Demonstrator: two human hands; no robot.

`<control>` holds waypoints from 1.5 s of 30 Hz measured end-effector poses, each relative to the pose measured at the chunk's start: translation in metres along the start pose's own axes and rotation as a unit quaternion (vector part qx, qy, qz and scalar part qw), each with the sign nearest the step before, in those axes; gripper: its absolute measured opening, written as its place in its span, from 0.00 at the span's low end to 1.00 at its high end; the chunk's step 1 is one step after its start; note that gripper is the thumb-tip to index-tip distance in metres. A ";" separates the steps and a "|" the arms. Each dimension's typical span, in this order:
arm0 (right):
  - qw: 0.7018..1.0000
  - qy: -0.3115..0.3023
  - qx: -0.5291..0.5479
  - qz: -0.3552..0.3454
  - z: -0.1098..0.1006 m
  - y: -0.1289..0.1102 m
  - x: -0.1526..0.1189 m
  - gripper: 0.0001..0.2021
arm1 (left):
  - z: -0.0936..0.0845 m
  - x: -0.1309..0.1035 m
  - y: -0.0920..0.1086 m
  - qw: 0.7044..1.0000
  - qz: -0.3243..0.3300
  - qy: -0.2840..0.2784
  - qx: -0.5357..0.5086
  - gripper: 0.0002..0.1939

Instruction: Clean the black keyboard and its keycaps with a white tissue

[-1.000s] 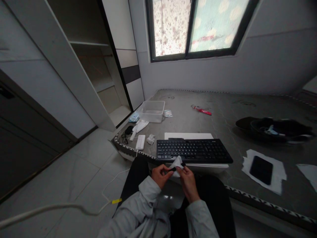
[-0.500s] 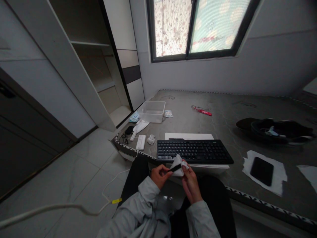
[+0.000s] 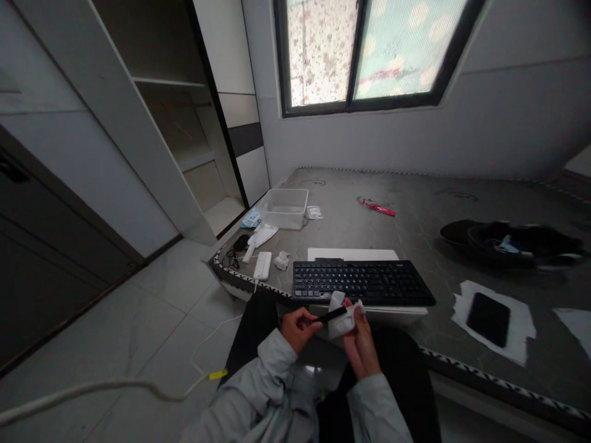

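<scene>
My left hand (image 3: 299,327) pinches one end of a slim black strip-shaped piece (image 3: 331,314) between thumb and fingers. Its other end lies against a white tissue (image 3: 339,326), which my right hand (image 3: 361,341) holds bunched in closed fingers. The exact kind of the black piece is too small to make out. Both hands are over my lap, just in front of a black keyboard (image 3: 360,280). That keyboard rests on a white box-like base (image 3: 392,314) at the near edge of the mattress.
Left of the keyboard lie a crumpled tissue (image 3: 281,260), a white power strip (image 3: 262,266) and a black mouse (image 3: 241,242). Behind them stands a clear plastic bin (image 3: 284,209). A phone (image 3: 488,319) on white paper and a dark cap (image 3: 462,232) are to the right. A red packet (image 3: 379,208) lies farther back.
My right hand has shifted slightly to the right with the tissue, sliding it along the black piece toward the far end. More of the black piece shows now. My left hand stays nearly in place.
</scene>
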State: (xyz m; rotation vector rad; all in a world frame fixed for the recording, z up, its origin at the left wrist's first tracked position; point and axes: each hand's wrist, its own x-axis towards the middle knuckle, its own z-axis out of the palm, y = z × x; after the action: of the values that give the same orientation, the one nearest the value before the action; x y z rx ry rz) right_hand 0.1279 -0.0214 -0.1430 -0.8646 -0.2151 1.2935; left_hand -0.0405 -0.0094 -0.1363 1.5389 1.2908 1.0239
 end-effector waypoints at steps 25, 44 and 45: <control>0.983 -0.090 -0.160 0.023 0.010 0.000 -0.007 0.22 | 0.001 0.002 -0.001 0.999 -0.001 0.019 0.035 0.15; 0.964 -0.022 -0.258 -0.057 0.004 0.003 -0.005 0.23 | 0.002 0.003 0.000 1.000 -0.010 0.019 0.019 0.15; 0.964 -0.017 -0.259 -0.062 0.003 0.004 -0.004 0.23 | 0.002 0.003 0.000 1.000 -0.011 0.019 0.019 0.15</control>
State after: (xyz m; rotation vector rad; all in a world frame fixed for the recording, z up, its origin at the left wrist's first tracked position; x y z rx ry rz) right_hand 0.1219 -0.0239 -0.1427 -1.2493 -0.6468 1.1491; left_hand -0.0385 -0.0065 -0.1370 1.5382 1.3576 1.0243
